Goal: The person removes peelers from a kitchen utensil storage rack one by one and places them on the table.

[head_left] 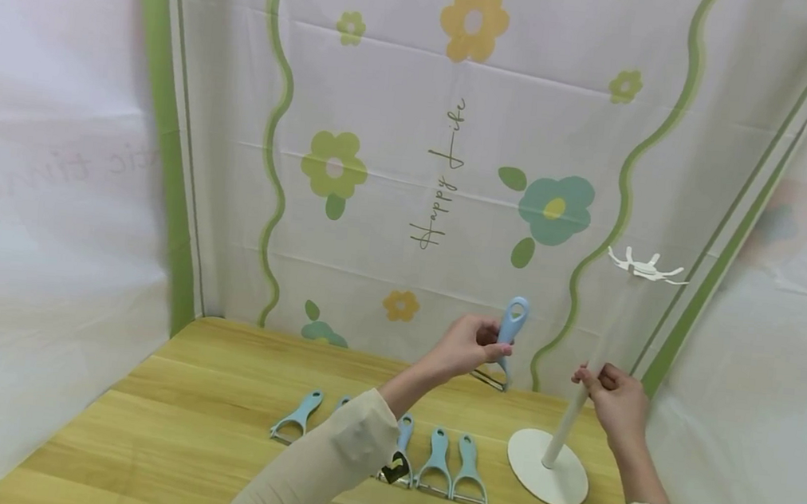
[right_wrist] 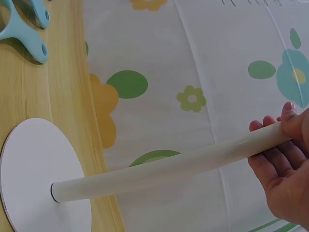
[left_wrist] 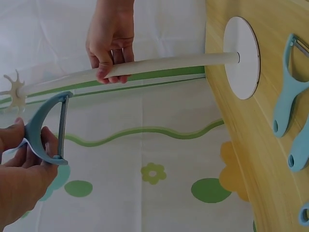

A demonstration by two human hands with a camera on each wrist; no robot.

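My left hand point(head_left: 466, 345) pinches a blue peeler point(head_left: 513, 322) in the air, its ringed handle end up and its blade down. In the left wrist view the curved head of that peeler point(left_wrist: 37, 128) shows between thumb and fingers. My right hand point(head_left: 619, 405) grips the pole of a white stand point(head_left: 571, 419) about midway up; in the right wrist view thumb and fingers wrap the pole point(right_wrist: 193, 162). The stand's round base point(head_left: 546, 489) rests on the table, and a ring of hooks point(head_left: 643, 269) tops it, with nothing hanging there. The held peeler is apart from the hooks.
Several more blue peelers lie in a row on the wooden table point(head_left: 218, 396), among them one at the left point(head_left: 298, 417) and one nearest the stand point(head_left: 468, 470). My left forearm covers part of the row. A flowered curtain point(head_left: 377, 226) hangs behind the table.
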